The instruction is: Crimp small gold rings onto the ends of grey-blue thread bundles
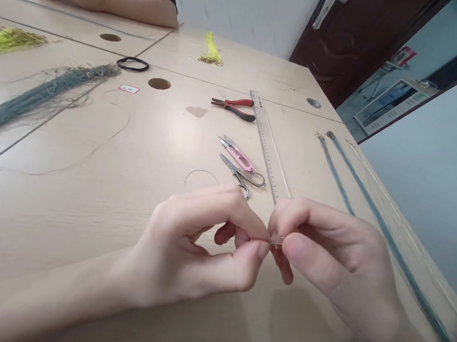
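Fingertips (264,249) of the left hand (199,242) and right hand (333,253) pinch closed on a tiny metallic piece (274,244) between them, just above the table (91,207), with silver scissors (240,173), pink snips (239,156), a clear ruler (268,148) and red-handled pliers (235,107) lying beyond.

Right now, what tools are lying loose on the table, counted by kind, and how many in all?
Red-and-black pliers: 1
Pink thread snips: 1
Silver scissors: 1
Clear ruler: 1
Total: 4
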A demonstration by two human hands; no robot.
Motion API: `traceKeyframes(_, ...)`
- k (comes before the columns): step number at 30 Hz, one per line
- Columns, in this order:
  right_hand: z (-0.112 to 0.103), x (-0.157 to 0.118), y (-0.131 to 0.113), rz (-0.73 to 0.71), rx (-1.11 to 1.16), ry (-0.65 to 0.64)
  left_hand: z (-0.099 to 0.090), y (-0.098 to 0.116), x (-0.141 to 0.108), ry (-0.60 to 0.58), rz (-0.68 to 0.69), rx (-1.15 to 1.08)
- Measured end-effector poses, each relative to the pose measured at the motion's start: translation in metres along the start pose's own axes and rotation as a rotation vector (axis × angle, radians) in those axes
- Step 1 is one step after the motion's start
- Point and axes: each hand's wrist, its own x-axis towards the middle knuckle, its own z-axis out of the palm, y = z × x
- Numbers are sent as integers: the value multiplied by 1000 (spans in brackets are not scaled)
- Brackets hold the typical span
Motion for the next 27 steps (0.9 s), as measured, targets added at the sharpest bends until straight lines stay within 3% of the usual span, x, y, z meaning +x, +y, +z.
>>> traceKeyframes(20, 6, 0, -1, -63, 17, 152, 2, 1, 0, -6, -41, -46)
traceKeyframes(27, 6, -2, 1, -244, -60, 158, 2, 3, 1, 9, -66, -59)
